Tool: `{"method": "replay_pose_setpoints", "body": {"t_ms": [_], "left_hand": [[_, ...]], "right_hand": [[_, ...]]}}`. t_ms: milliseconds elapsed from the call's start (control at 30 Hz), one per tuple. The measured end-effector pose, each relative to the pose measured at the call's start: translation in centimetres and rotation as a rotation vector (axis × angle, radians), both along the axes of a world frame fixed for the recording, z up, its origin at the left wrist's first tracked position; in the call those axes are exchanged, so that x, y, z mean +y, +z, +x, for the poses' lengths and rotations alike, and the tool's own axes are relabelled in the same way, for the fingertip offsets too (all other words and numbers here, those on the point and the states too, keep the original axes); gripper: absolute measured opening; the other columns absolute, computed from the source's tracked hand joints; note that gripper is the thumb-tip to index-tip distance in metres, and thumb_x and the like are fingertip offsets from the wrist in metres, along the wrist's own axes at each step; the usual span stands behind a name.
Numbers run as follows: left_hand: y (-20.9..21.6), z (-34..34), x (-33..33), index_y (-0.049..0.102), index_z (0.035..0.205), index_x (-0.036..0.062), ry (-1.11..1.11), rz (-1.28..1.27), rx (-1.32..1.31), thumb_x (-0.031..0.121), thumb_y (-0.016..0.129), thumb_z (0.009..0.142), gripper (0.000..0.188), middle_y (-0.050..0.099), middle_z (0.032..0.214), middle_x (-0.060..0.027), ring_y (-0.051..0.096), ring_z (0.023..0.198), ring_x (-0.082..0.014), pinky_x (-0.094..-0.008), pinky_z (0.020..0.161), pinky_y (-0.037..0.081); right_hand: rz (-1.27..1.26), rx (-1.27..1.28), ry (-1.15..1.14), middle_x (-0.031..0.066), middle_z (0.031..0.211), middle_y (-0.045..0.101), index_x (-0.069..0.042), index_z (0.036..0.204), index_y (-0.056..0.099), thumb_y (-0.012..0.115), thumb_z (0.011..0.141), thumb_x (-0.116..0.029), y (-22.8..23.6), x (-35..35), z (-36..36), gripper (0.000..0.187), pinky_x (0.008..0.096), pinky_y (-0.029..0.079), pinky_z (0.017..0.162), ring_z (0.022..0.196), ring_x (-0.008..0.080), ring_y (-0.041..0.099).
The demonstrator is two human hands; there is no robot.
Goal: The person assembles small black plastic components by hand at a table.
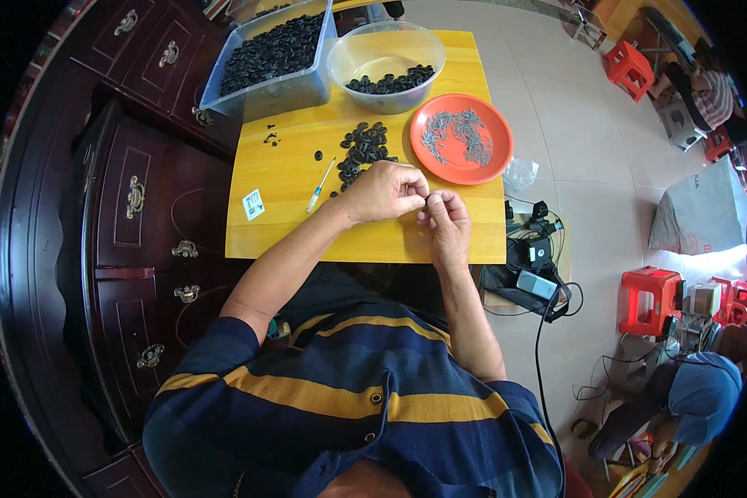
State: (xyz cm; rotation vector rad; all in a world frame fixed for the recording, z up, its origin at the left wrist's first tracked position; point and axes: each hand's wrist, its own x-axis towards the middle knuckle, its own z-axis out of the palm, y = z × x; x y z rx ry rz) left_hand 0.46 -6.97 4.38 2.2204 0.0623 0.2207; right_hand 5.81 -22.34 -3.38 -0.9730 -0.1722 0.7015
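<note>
Over the near edge of the yellow table (282, 236), my left hand (382, 192) and my right hand (448, 228) meet fingertip to fingertip, both pinched closed. A small black piece (427, 200) shows between the fingertips; its exact shape is mostly hidden. Just beyond my left hand lies a loose pile of black oval pieces (363, 145). A thin screwdriver (315, 197) with a blue and white handle rests left of that pile. An orange-red plate (461, 176) holding many small grey metal pins (477, 145) stands beyond my right hand.
At the back are a clear round tub (349, 70) and a blue-grey bin (278, 106), both holding black pieces. A white label (253, 205) and tiny black bits (271, 137) lie at left. Dark wooden drawers (133, 191) flank the table. Cables (548, 241) are at right; other people sit farther off.
</note>
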Motion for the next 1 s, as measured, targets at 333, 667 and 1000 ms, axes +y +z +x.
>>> {"method": "replay_pose_setpoints", "body": {"t_ms": [333,667,1000], "left_hand": [[-2.6,9.1,3.4,0.071,0.086,0.0083,0.143,0.373,0.025,0.017,0.065,0.080,0.012,0.070,0.081,-0.0118,0.068,0.077,-0.0292,-0.0417,0.069,0.054],[-4.2,14.0,3.9,0.069,0.081,0.0116,0.081,0.661,0.096,0.017,0.058,0.082,0.012,0.068,0.087,-0.0086,0.066,0.085,-0.0306,-0.0447,0.073,0.053],[-3.7,14.3,3.0,0.069,0.083,0.0133,0.034,0.681,0.121,0.019,0.059,0.082,0.012,0.068,0.090,-0.0055,0.066,0.085,-0.0295,-0.0444,0.073,0.053]], "right_hand": [[-0.173,-0.293,-0.033,-0.0014,0.085,0.061,-0.002,0.102,0.062,0.061,0.096,-0.010,-1.3,-0.5,-0.3,0.010,0.0210,0.048,0.066,0.072,0.0064,0.055],[-0.205,-0.396,-0.052,0.0023,0.080,0.063,0.000,0.098,0.065,0.066,0.091,-0.008,-1.4,-0.8,-0.2,0.010,0.0241,0.048,0.065,0.070,0.0082,0.058],[-0.218,-0.414,-0.040,0.0060,0.083,0.065,0.000,0.098,0.065,0.066,0.090,-0.009,-1.8,-0.8,-0.1,0.012,0.0260,0.050,0.069,0.073,0.0118,0.061]]}}
